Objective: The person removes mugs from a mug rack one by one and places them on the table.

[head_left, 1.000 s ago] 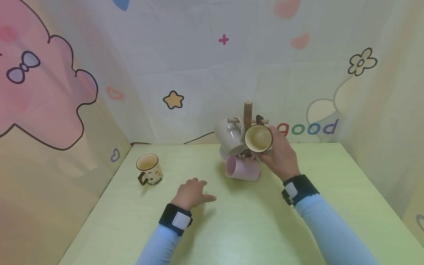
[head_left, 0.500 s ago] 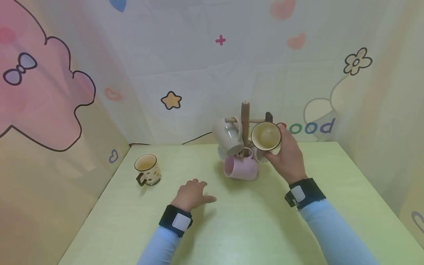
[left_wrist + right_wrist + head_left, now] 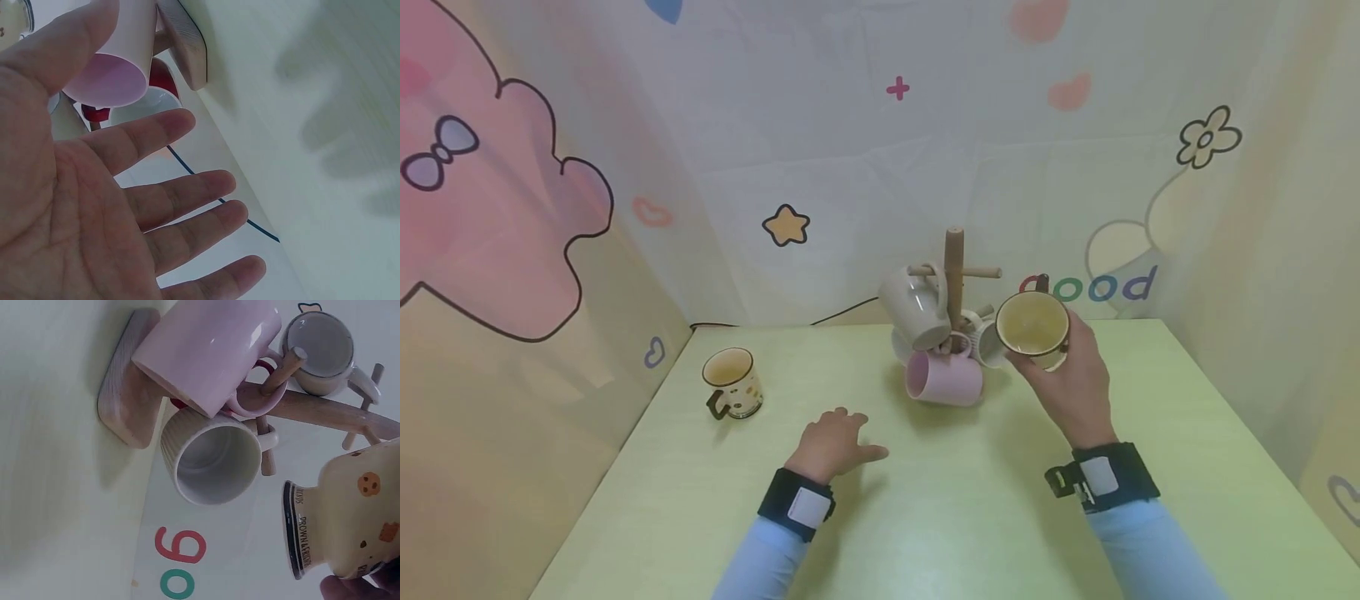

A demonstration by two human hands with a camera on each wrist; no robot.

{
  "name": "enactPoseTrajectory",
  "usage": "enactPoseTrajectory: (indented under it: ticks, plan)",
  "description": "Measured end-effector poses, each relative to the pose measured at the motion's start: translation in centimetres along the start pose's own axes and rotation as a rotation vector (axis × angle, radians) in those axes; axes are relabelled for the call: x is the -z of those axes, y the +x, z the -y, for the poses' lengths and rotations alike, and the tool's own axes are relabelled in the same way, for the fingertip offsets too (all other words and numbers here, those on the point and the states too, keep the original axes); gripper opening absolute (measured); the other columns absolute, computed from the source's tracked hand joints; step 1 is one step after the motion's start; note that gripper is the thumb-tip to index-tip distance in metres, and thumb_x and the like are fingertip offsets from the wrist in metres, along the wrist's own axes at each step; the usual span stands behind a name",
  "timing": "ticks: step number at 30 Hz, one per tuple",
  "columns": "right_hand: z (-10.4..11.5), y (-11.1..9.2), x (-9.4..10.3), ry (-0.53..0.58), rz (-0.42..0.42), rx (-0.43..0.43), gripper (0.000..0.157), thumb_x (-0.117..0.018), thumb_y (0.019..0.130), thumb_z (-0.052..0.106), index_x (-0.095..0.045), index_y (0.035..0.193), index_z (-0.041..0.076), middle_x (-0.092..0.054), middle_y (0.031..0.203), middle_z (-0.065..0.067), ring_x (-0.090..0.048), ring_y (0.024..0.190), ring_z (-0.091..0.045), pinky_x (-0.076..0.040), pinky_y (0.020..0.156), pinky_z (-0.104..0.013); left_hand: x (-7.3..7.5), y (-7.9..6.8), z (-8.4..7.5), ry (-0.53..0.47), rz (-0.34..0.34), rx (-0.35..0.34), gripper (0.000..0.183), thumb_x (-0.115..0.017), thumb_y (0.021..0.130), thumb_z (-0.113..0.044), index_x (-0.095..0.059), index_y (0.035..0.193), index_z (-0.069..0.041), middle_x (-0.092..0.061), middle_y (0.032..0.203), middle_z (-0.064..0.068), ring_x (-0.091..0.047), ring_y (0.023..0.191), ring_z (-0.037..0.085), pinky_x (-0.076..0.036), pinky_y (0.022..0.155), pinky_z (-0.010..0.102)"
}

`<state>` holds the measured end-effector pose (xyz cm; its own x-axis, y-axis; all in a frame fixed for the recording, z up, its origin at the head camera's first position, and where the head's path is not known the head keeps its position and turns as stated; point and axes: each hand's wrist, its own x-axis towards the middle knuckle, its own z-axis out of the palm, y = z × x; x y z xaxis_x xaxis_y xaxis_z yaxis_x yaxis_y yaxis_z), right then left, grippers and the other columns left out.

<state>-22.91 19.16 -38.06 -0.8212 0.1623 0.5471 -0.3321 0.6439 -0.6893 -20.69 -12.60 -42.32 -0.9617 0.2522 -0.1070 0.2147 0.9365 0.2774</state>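
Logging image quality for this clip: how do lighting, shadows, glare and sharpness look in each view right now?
Head: fairly even light, pale sheen on the table, soft shadow beside the left hand; left wrist: dimmer, with that hand's shadow soft-edged on the table; right wrist: also dim, a mild highlight on the pink mug, lettering on the held mug largely readable.

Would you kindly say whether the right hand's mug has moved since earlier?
Yes, the mug has moved right, away from the wooden rack post, and slightly lower.
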Motion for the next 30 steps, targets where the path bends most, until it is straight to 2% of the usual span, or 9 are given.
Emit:
enactPoseTrajectory:
  ticks: [3,8,14,19,26,30]
  plan:
    - [0.0,-1.0,0.4,0.036,0.029,-0.083,0.087,-0.084,0.079,0.031,-0.037,0.149,0.007,-0.05,0.137,-0.019,-0.05,0.121,-0.035,-0.041,0.095,-0.06,0.0,0.0,0.0,0.001,-0.002,0.0,0.065,-0.071,0.086,-0.05,-0.062,0.13,-0.003,-0.06,0.126,0.023,-0.057,0.115,0.041,-0.048,0.09,0.056]
    - [-0.4,-2.3,0.9,0.074,0.125,-0.221,0.09,-0.08,0.082,0.045,-0.035,0.151,0.008,-0.048,0.141,-0.019,-0.044,0.13,-0.038,-0.04,0.098,-0.064,-0.1,0.0,0.1,0.008,-0.007,0.0,0.063,-0.071,0.086,-0.049,-0.062,0.13,-0.004,-0.061,0.124,0.022,-0.057,0.113,0.041,-0.048,0.089,0.056]
    - [-1.3,-3.8,1.3,0.062,0.262,-0.332,0.093,-0.075,0.084,0.052,-0.033,0.151,0.004,-0.044,0.146,-0.025,-0.04,0.135,-0.044,-0.038,0.1,-0.065,-0.3,0.0,0.0,-0.002,0.002,-0.021,0.063,-0.07,0.088,-0.049,-0.062,0.13,-0.004,-0.06,0.125,0.022,-0.057,0.114,0.04,-0.048,0.09,0.057]
    - [-1.7,-4.5,1.4,0.08,0.377,-0.408,0.095,-0.072,0.085,0.056,-0.031,0.151,0.002,-0.042,0.147,-0.027,-0.04,0.134,-0.045,-0.042,0.099,-0.061,-0.6,0.1,-0.3,0.01,-0.002,-0.042,0.063,-0.069,0.088,-0.05,-0.061,0.131,-0.004,-0.06,0.126,0.021,-0.057,0.114,0.04,-0.048,0.09,0.056]
    - [-2.0,-4.8,1.2,0.073,0.508,-0.403,0.088,-0.072,0.086,0.054,-0.037,0.148,0.003,-0.049,0.14,-0.025,-0.049,0.121,-0.041,-0.048,0.089,-0.053,-0.3,0.0,-1.0,-0.015,-0.019,-0.095,0.06,-0.071,0.089,-0.045,-0.061,0.131,-0.004,-0.059,0.126,0.02,-0.057,0.114,0.039,-0.048,0.091,0.055]
    - [-2.1,-5.0,1.0,0.124,0.598,-0.377,0.085,-0.073,0.086,0.05,-0.038,0.148,0.003,-0.05,0.14,-0.025,-0.048,0.124,-0.042,-0.046,0.093,-0.058,0.0,-0.1,-1.8,-0.036,-0.03,-0.157,0.058,-0.072,0.089,-0.041,-0.06,0.131,-0.003,-0.06,0.126,0.02,-0.058,0.115,0.037,-0.048,0.093,0.051]
